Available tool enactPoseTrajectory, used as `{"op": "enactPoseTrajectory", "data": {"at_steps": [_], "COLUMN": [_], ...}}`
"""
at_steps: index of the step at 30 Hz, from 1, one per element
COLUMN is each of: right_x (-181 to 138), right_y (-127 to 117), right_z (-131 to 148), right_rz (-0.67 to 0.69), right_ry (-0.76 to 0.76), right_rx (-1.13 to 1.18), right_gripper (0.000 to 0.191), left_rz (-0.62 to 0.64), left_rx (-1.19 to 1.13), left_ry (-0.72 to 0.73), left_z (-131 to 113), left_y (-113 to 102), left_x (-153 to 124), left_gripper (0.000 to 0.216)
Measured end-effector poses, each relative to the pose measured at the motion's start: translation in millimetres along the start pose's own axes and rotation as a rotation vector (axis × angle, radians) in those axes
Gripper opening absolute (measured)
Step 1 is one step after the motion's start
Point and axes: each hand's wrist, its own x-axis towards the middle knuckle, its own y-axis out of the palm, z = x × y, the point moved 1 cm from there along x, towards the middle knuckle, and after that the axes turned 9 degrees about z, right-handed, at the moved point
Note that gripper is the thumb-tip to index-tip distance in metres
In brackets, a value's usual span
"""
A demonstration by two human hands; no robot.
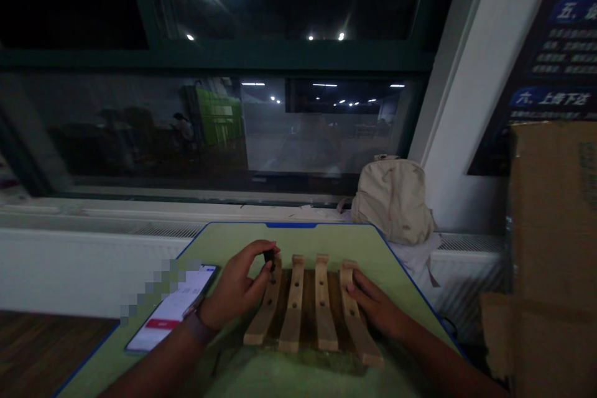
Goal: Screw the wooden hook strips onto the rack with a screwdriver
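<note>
While the left hand [231, 286] pinches a small dark part [269, 259], the right hand [375, 306] rests on a wooden rack [298, 305]

Between thumb and fingertips, the left hand closes on the small dark part, just at the top end of the rack's leftmost slat; the part is too small to make out clearly. A wristband [199, 328] circles that wrist. The right hand lies open, its fingers [357, 289] spread on the rightmost slat, and the two hands are apart, with the middle slats between them.

Four pale, drilled slats sit across a darker wooden backing, and the rack lies flat on a green board [298, 239] with blue edging. Beside the left hand, a smartphone [170, 308] lies lit on the board, partly blurred. Farther off, a cream backpack [392, 199] sits below a dark window [280, 56], and a cardboard box [553, 230] stands at the right.
</note>
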Motion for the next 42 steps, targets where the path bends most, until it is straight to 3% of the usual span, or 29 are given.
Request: {"op": "enactPoseTrajectory", "data": {"at_steps": [4,7,10,15,18,24,32,37,42], "right_x": [0.7,1.4,2.6,3.4,2.1,-1.1,-2.8,-1.6,-0.8], "right_y": [0.1,0.2,0.4,0.8,1.2,1.2,1.6,0.2,-1.0], "right_z": [-5.6,-10.1,-13.7,-13.9,-10.7,-3.4,-2.8,-4.6,-6.7], "right_rz": [0.012,0.012,-0.008,-0.021,-0.024,-0.020,-0.036,-0.019,0.008], "right_ry": [-0.031,-0.036,-0.039,-0.064,-0.053,-0.034,0.001,0.060,0.062], "right_rx": [-0.011,-0.002,0.024,0.014,-0.006,-0.027,-0.038,-0.063,-0.069], "right_gripper": [0.072,0.068,0.063,0.066,0.069,0.077,0.082,0.101,0.097], "left_rz": [0.155,0.162,0.260,0.504,0.567,0.497,0.307,0.303,0.352], "left_rx": [0.082,0.075,0.074,-0.007,-0.063,-0.100,0.154,0.055,-0.037], "left_ry": [0.058,-0.009,-0.099,-0.184,-0.188,-0.209,-0.197,-0.380,-0.412], "left_z": [-11.6,-17.0,-19.1,-24.1,-23.6,-5.8,2.5,6.3,2.9], "left_y": [-20.7,-28.2,-32.5,-47.7,-56.1,-52.9,-40.1,-40.7,-45.9], "left_x": [20.3,34.4,47.9,68.3,73.3,68.9,71.3,69.1,68.4], "left_gripper": [0.024,0.011,0.008,0.018,0.022,0.026,0.017,0.022,0.019]}}
